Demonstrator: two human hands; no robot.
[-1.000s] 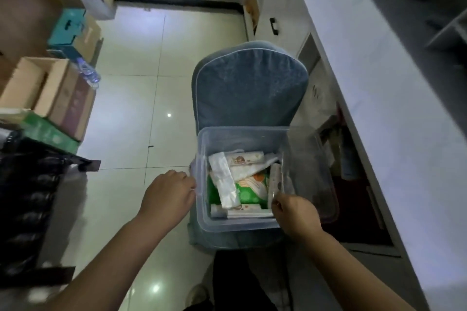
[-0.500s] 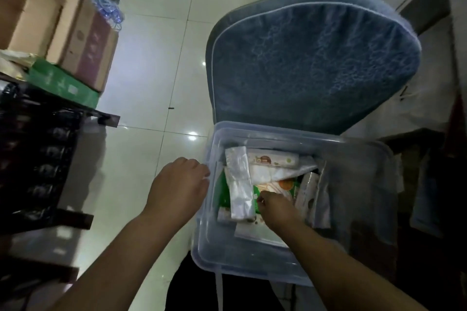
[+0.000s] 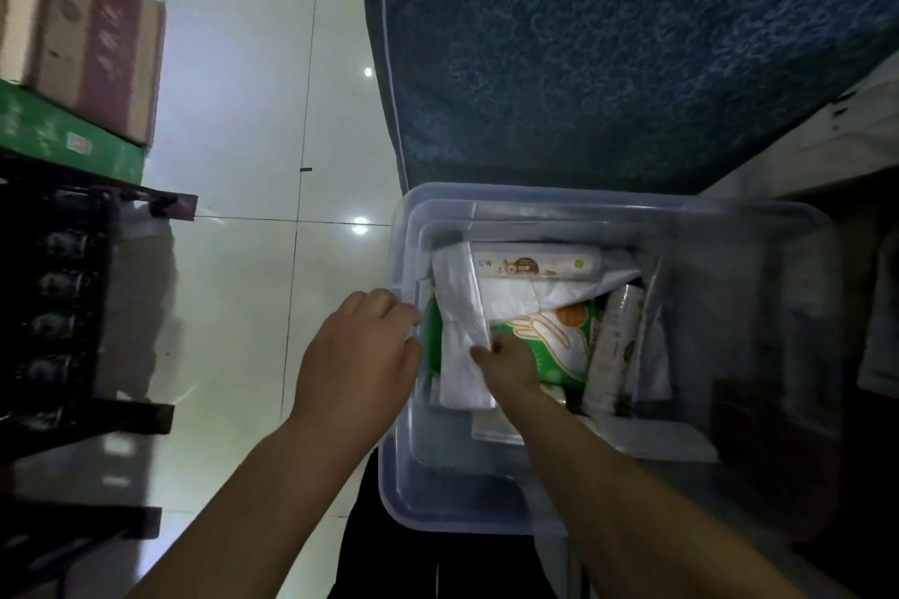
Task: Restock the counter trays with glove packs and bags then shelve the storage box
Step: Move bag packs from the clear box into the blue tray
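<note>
A clear plastic storage box sits on a blue cushioned chair. Inside lie a white folded bag bundle, a green glove pack with an orange print, a long white pack at the far wall and a roll at the right. My left hand grips the box's left rim. Reaching into the box, my right hand pinches the white bag bundle where it lies over the green pack.
Cardboard boxes stacked on a green carton stand on a dark shelf rack at the left. White tiled floor lies between the rack and the chair. A white cabinet stands at the right.
My head has come closer over the box. My right hand went from the box's near rim down inside and took hold of the white bag bundle. The left hand stayed on the left rim.
</note>
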